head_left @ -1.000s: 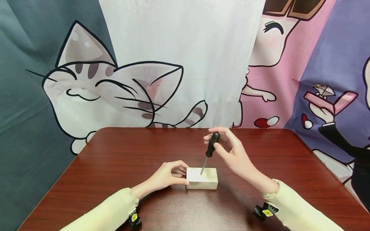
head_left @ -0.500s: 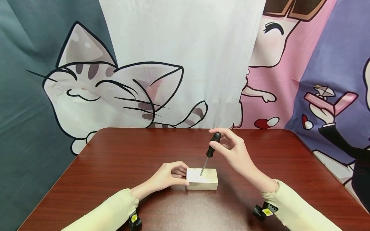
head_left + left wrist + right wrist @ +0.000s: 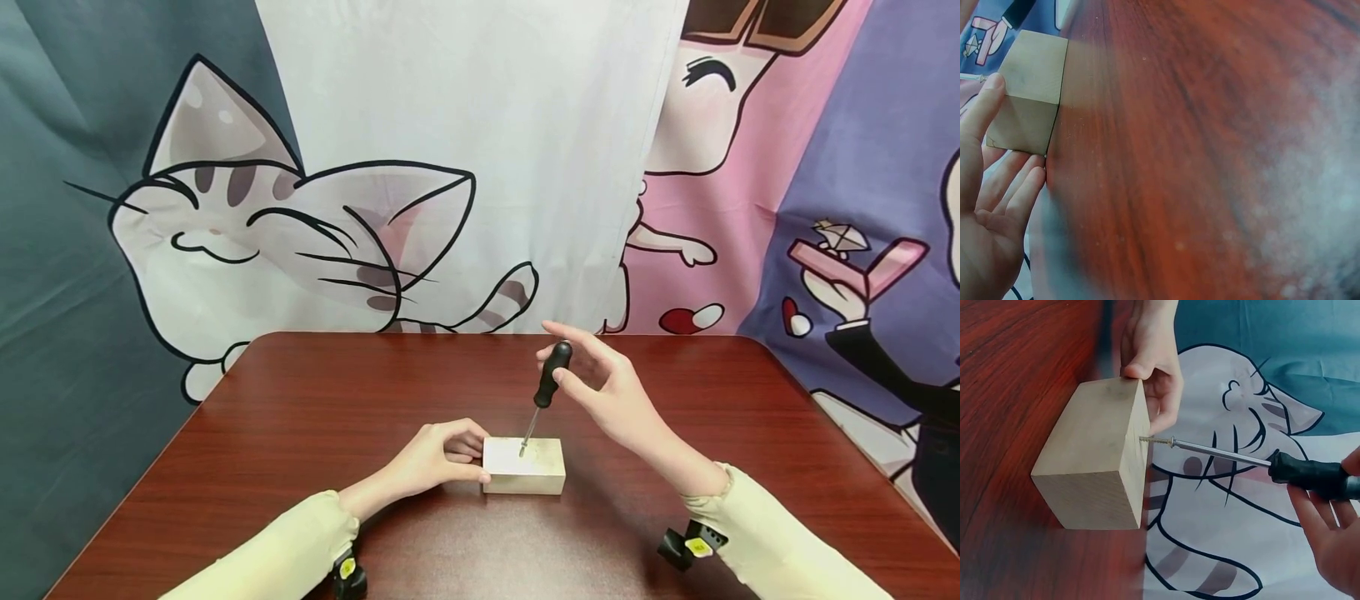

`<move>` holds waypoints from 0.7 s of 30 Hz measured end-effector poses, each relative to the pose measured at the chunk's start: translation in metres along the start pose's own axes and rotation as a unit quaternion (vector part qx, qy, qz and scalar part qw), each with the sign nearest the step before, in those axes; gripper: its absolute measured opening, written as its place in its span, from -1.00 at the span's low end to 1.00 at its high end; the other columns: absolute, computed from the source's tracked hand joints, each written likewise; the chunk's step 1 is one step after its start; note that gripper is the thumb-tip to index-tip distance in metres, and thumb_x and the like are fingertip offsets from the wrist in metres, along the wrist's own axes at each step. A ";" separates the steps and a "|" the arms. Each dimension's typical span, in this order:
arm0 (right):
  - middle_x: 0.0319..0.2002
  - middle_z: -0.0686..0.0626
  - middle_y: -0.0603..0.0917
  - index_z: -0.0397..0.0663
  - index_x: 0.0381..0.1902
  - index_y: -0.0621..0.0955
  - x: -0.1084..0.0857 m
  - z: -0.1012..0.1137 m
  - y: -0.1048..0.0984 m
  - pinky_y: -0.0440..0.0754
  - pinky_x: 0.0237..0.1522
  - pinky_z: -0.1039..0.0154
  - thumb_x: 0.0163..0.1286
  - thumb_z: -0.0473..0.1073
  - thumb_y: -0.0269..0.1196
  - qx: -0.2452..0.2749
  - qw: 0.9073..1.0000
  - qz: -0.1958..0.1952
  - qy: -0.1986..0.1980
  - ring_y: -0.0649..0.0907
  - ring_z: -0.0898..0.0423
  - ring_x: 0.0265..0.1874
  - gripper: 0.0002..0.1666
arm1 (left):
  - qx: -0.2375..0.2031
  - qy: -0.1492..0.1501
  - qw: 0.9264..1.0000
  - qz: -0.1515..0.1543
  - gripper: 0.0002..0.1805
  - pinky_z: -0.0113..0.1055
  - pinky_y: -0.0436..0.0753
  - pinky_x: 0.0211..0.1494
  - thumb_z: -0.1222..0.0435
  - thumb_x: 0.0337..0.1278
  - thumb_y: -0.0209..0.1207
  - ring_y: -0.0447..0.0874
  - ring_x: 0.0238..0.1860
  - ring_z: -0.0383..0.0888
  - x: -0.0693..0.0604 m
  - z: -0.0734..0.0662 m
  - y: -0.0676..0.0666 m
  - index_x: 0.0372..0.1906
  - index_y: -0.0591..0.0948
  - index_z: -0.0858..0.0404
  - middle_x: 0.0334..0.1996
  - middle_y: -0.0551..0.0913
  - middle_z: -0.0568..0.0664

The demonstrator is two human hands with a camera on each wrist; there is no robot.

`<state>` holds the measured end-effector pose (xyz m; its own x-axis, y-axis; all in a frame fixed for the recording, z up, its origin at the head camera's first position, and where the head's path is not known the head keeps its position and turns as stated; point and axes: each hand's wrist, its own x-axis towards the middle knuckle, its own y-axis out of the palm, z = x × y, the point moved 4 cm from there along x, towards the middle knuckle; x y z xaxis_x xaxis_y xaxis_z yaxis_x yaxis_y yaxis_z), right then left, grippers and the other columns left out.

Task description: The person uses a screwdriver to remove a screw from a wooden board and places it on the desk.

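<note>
A pale wooden block [image 3: 523,483] lies on the table, and my left hand [image 3: 431,458] grips its left end between thumb and fingers. In the right wrist view a screw [image 3: 1158,441] stands partly sunk in the block's top face, its thread still showing. The tip of a screwdriver [image 3: 552,379] with a black handle meets the screw head, and its shaft leans to the right in the head view. My right hand [image 3: 611,396] holds the handle with the thumb on the near side and fingers behind it; the index finger is lifted off.
The dark red wooden table [image 3: 337,392] reaches to a printed cloth backdrop [image 3: 480,108] behind its far edge. Black wrist cameras hang under both sleeves, one at the left wrist [image 3: 349,575] and one at the right [image 3: 678,550].
My right hand's fingers have shifted around the handle; the index finger has straightened and lifted since half a second ago. The screwdriver handle tilts slightly left. Left hand and block stay in place.
</note>
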<state>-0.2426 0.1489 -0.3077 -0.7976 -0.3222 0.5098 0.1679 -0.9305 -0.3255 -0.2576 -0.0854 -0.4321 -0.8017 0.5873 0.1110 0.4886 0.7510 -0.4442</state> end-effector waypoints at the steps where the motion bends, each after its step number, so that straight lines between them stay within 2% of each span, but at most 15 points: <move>1: -0.03 -0.13 0.71 -0.03 0.34 0.44 0.000 0.001 0.001 0.70 0.02 0.38 0.40 -0.41 0.19 0.005 1.000 0.007 -0.007 0.72 0.13 0.00 -0.43 | 0.000 0.000 1.000 0.000 -0.57 -0.36 0.74 0.08 0.21 -0.06 0.50 0.75 -0.06 -0.16 0.000 0.000 0.000 -0.03 0.64 0.13 -0.10 0.75 0.03; 4: -0.02 -0.24 0.70 -0.12 0.26 0.43 0.000 0.001 0.003 0.70 -0.02 0.37 0.41 -0.47 0.13 0.010 1.000 0.010 -0.023 0.72 0.09 0.01 -0.51 | 0.000 -0.001 1.000 -0.001 -0.57 -0.36 0.74 0.08 0.20 -0.07 0.50 0.75 -0.06 -0.15 0.000 0.001 0.000 -0.03 0.64 0.13 -0.10 0.76 0.03; 8: -0.03 -0.07 0.71 -0.10 0.15 0.49 -0.002 -0.003 0.005 0.69 -0.02 0.40 0.42 -0.38 0.19 -0.002 1.000 -0.022 -0.009 0.72 0.16 -0.02 -0.63 | -0.001 -0.001 1.000 -0.001 -0.56 -0.36 0.74 0.09 0.20 -0.07 0.50 0.75 -0.06 -0.14 -0.001 0.001 0.000 -0.03 0.64 0.13 -0.10 0.75 0.03; 11: -0.14 0.03 0.69 -0.03 0.17 0.53 -0.003 -0.006 0.005 0.74 -0.05 0.36 0.40 -0.30 0.26 -0.002 0.999 -0.040 0.014 0.73 0.19 -0.14 -0.60 | -0.001 -0.002 1.000 -0.001 -0.56 -0.36 0.74 0.09 0.20 -0.07 0.50 0.75 -0.05 -0.15 -0.001 0.002 0.000 -0.03 0.64 0.12 -0.10 0.75 0.03; 14: -0.23 0.02 0.66 0.03 0.19 0.54 -0.003 -0.008 0.004 0.79 -0.14 0.26 0.38 -0.27 0.29 0.007 0.999 -0.045 0.025 0.72 0.16 -0.25 -0.57 | -0.001 -0.001 1.000 -0.002 -0.57 -0.36 0.74 0.09 0.20 -0.06 0.50 0.75 -0.05 -0.15 -0.001 0.002 0.000 -0.02 0.64 0.12 -0.09 0.75 0.03; 21: -0.16 0.04 0.71 0.09 0.24 0.55 -0.002 -0.005 0.002 0.80 -0.13 0.18 0.38 -0.26 0.29 0.019 0.999 -0.027 0.027 0.75 0.14 -0.19 -0.52 | 0.004 0.000 1.000 -0.003 -0.57 -0.36 0.74 0.08 0.20 -0.06 0.50 0.75 -0.05 -0.15 -0.001 0.002 0.000 -0.03 0.64 0.11 -0.10 0.76 0.02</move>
<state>-0.2440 0.1481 -0.3134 -0.8361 -0.2620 0.4819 0.1445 -0.9527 -0.2673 -0.2576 -0.0866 -0.4335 -0.8051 0.5822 0.1135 0.4804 0.7522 -0.4511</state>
